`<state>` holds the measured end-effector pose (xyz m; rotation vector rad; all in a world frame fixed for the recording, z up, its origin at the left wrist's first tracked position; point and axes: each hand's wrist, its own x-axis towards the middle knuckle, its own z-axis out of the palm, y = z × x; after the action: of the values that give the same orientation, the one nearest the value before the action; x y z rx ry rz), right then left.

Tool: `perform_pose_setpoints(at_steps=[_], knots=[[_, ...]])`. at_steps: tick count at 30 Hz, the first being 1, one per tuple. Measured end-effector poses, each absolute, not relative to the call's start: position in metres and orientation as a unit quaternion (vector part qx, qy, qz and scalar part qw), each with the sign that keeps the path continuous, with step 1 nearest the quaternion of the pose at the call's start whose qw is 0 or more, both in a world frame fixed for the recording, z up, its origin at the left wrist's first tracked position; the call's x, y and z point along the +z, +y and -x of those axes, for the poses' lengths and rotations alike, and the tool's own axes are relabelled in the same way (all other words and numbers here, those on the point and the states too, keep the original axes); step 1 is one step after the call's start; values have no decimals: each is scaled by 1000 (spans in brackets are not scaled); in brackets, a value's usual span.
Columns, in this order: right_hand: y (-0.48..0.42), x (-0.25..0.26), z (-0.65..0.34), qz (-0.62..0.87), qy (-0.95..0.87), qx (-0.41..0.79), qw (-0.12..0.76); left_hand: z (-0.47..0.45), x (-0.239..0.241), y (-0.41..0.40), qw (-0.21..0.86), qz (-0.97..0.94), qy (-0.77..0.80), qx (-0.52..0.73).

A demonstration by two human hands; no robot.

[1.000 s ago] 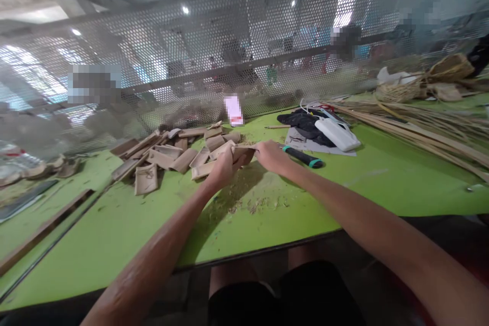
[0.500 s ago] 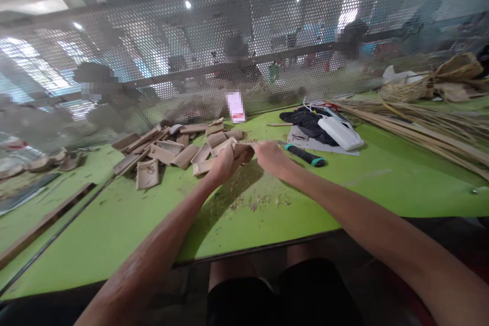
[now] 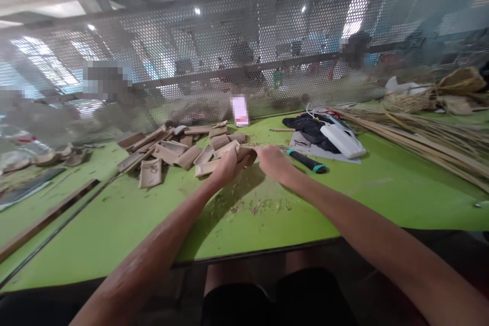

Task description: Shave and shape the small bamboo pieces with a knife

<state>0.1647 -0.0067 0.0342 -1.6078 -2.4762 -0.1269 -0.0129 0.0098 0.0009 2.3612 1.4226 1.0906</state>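
Your left hand (image 3: pixel 226 167) and your right hand (image 3: pixel 272 162) meet over the middle of the green desk (image 3: pixel 133 224), and both grasp the same tan bark piece (image 3: pixel 244 153). The left hand wraps around its near end, and the right hand pinches the other end, so the piece hangs just above the desk between them, likely to let you bend or peel it with a firm hold on each side. Loose crumbs (image 3: pixel 260 206) lie on the desk just below your hands, towards the near edge. Behind the left hand, towards the far edge, a pile of similar bark pieces (image 3: pixel 171 150) sits within easy reach. A knife with a black and teal handle (image 3: pixel 306 161) lies just right of your right hand, untouched. Farther right, a white bottle (image 3: pixel 343 141) rests on a dark cloth (image 3: pixel 305 126), and long dried strips (image 3: pixel 420 135) stretch along the far right corner. A perforated metal screen (image 3: pixel 229 61) stands along the far edge.
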Motion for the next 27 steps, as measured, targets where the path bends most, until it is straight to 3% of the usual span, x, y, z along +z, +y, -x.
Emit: perform_pose_setpoints(at_steps=[8, 27], knots=[[-7, 32, -164, 554, -826, -35, 96, 15, -3, 13, 119, -792, 480, 358], [-3, 33, -165, 566, -817, -25, 109, 14, -6, 18, 78, -773, 508, 370]])
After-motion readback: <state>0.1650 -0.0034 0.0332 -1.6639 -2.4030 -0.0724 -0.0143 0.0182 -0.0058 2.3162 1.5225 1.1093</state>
